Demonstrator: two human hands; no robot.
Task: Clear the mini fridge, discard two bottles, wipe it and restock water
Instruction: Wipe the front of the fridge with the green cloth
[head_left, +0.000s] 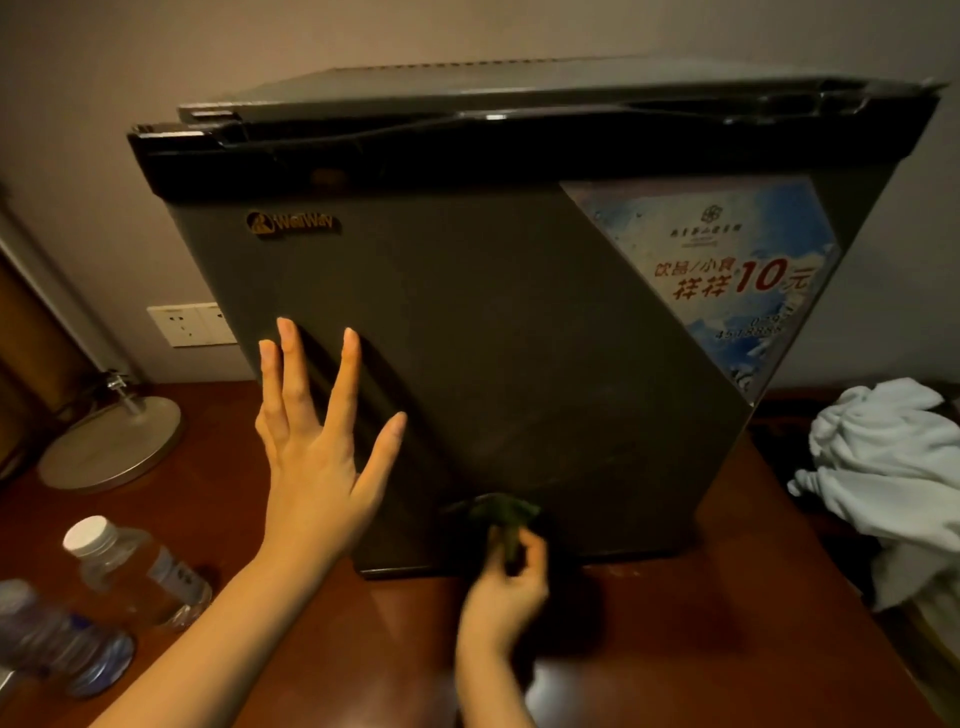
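The right hand (501, 590) is closed around a small dark green cloth (504, 514), fingers and thumb pinching its bunched lower end while the crumpled upper part presses against the bottom of the mini fridge (467, 322) door. The left hand (317, 447) is wide open — fingers spread and straight, palm toward the door's left side, holding nothing; whether the fingertips actually touch the door cannot be told.

Above both hands the fridge door is shut, a flat matte grey panel with a glossy black top band, a small gold badge, and a blue-and-white sticker (727, 275) up and right of the cloth. The fridge stands on a polished reddish wooden table (675, 649).

Left of the open hand, near the forearm, lie two clear plastic water bottles (140, 571) — one white-capped, the other blurred at the frame edge. Beyond them sits a round metal lamp base (111, 447). Well right of the cloth hand, a rumpled white towel (883, 467) is heaped.
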